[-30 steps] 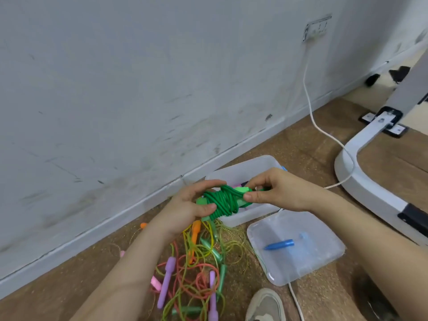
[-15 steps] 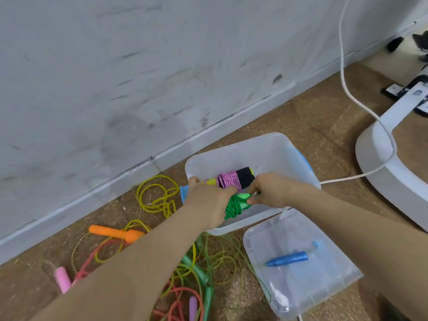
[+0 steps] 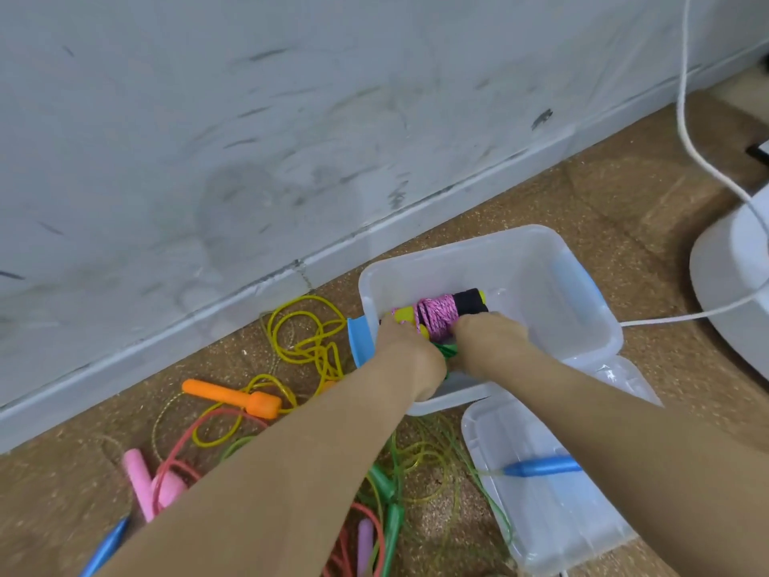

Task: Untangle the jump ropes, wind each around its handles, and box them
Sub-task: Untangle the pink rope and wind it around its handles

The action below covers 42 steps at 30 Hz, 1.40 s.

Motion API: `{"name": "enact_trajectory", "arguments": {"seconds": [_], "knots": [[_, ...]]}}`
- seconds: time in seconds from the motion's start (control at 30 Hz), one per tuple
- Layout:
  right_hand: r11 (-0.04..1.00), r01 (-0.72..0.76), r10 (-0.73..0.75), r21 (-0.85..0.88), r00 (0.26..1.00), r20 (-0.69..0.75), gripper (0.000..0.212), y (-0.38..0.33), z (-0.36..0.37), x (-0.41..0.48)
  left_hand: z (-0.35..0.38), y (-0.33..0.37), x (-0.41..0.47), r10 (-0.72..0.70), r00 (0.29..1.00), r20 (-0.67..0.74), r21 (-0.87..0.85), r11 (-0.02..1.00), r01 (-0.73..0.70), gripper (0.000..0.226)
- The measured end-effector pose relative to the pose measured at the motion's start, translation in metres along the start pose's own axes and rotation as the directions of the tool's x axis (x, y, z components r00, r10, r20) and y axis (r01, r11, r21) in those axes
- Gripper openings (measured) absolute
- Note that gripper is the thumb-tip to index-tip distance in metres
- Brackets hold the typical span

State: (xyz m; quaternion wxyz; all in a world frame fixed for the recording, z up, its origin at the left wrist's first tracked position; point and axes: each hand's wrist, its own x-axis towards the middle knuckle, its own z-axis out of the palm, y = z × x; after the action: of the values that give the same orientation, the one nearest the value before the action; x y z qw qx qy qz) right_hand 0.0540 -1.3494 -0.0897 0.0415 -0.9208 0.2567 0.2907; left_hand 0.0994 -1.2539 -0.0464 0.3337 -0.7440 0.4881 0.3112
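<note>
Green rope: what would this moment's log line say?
step: boxing | left hand, right hand: hold green rope | place: in box, beside pink rope

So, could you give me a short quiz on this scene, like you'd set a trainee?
1. True or false: the clear box already contains a wound pink rope.
2. What lies on the lid beside the box? A) an orange handle B) a blue handle C) a purple handle
3. What colour is the rope bundle that the left hand and right hand hold at the box's near side?

Key: 1 true. 2 B. 3 green.
</note>
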Motion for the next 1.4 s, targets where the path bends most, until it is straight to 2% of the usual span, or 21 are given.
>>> {"name": "enact_trajectory", "arguments": {"seconds": [0.07, 0.13, 0.2, 0.27, 0.33, 0.4, 0.5, 0.57, 0.63, 0.67, 0.77, 0.8, 0.87, 0.9, 1.03, 1.1, 1.17, 1.23, 1.27, 1.33, 1.4], "knots": [[0.994, 0.039, -0.029, 0.106, 0.995, -0.093, 0.019, -0.001, -0.003, -0.006, 0.000, -0.001, -0.006, -0.010, 0.999, -0.040, 0.008, 1.000, 0.010, 0.033], [0.947, 0.143, -0.069, 0.287, 0.965, -0.255, 0.016, -0.002, -0.010, -0.019, 0.004, -0.007, -0.021, -0.036, 0.966, -0.258, -0.086, 0.996, 0.014, 0.025], [0.845, 0.316, -0.103, 0.432, 0.889, -0.447, 0.019, -0.009, -0.023, -0.044, 0.019, -0.018, -0.045, -0.154, 0.811, -0.565, -0.327, 0.944, -0.048, 0.025], [0.743, 0.475, -0.128, 0.471, 0.793, -0.596, 0.021, -0.023, -0.036, -0.076, 0.050, -0.035, -0.073, -0.376, 0.657, -0.654, -0.594, 0.793, -0.138, 0.028], [0.638, 0.591, -0.190, 0.494, 0.742, -0.643, 0.020, -0.042, -0.038, -0.104, 0.095, -0.048, -0.098, -0.606, 0.619, -0.500, -0.835, 0.527, -0.159, 0.026], [0.543, 0.652, -0.339, 0.529, 0.747, -0.572, 0.019, -0.064, -0.018, -0.125, 0.147, -0.051, -0.115, -0.721, 0.649, -0.244, -0.964, 0.256, -0.078, 0.022], [0.661, 0.616, -0.576, 0.428, 0.782, -0.236, 0.036, -0.089, 0.040, -0.137, 0.216, -0.025, -0.123, -0.658, 0.751, -0.060, -0.987, 0.150, 0.053, 0.009], [0.781, 0.534, -0.570, 0.322, 0.822, 0.018, 0.068, -0.095, 0.079, -0.138, 0.250, 0.007, -0.122, -0.535, 0.845, 0.005, -0.993, 0.100, 0.069, 0.044], [0.825, 0.498, -0.535, 0.268, 0.841, 0.085, 0.086, -0.101, 0.102, -0.140, 0.270, 0.039, -0.116, -0.456, 0.889, -0.037, -0.998, 0.055, -0.013, 0.079], [0.812, 0.499, -0.542, 0.303, 0.837, 0.073, 0.088, -0.105, 0.111, -0.140, 0.275, 0.050, -0.113, -0.468, 0.882, -0.052, -0.999, 0.018, -0.049, 0.081], [0.681, 0.357, -0.564, 0.639, 0.812, 0.147, 0.081, -0.119, 0.120, -0.143, 0.268, 0.051, -0.116, -0.613, 0.790, -0.007, -0.972, -0.181, -0.150, 0.029], [0.626, 0.290, -0.570, 0.723, 0.804, 0.171, 0.066, -0.122, 0.119, -0.142, 0.258, 0.042, -0.122, -0.634, 0.774, -0.003, -0.968, -0.192, -0.162, 0.017], [0.512, 0.173, -0.553, 0.841, 0.816, 0.170, 0.030, -0.127, 0.105, -0.143, 0.244, 0.020, -0.140, -0.650, 0.758, -0.060, -0.964, -0.158, -0.212, 0.025], [0.502, 0.157, -0.533, 0.851, 0.830, 0.161, 0.024, -0.128, 0.092, -0.144, 0.232, 0.007, -0.156, -0.658, 0.746, -0.100, -0.956, -0.145, -0.256, 0.030], [0.623, 0.320, -0.447, 0.713, 0.895, -0.011, 0.015, -0.135, 0.009, -0.160, 0.185, -0.051, -0.242, -0.705, 0.658, -0.265, -0.924, -0.009, -0.382, 0.030], [0.630, 0.453, -0.433, 0.631, 0.879, -0.199, 0.027, -0.141, -0.049, -0.184, 0.157, -0.076, -0.302, -0.707, 0.605, -0.366, -0.896, 0.094, -0.433, 0.029], [0.466, 0.613, -0.519, 0.638, 0.773, -0.364, 0.053, -0.150, -0.112, -0.233, 0.129, -0.086, -0.370, -0.691, 0.554, -0.465, -0.856, 0.192, -0.479, 0.033], [0.310, 0.756, -0.704, 0.576, 0.590, -0.396, 0.075, -0.166, -0.169, -0.295, 0.108, -0.087, -0.436, -0.695, 0.499, -0.517, -0.815, 0.220, -0.537, 0.040], [0.257, 0.815, -0.787, 0.520, 0.489, -0.376, 0.074, -0.174, -0.191, -0.326, 0.101, -0.085, -0.468, -0.711, 0.471, -0.522, -0.792, 0.199, -0.577, 0.040], [0.197, 0.885, -0.832, 0.422, 0.378, -0.406, 0.044, -0.192, -0.220, -0.370, 0.094, -0.083, -0.527, -0.734, 0.427, -0.528, -0.771, 0.202, -0.604, 0.046], [0.222, 0.891, -0.777, 0.397, 0.408, -0.480, 0.009, -0.206, -0.237, -0.394, 0.104, -0.084, -0.571, -0.754, 0.406, -0.517, -0.794, 0.246, -0.556, 0.053]]}}
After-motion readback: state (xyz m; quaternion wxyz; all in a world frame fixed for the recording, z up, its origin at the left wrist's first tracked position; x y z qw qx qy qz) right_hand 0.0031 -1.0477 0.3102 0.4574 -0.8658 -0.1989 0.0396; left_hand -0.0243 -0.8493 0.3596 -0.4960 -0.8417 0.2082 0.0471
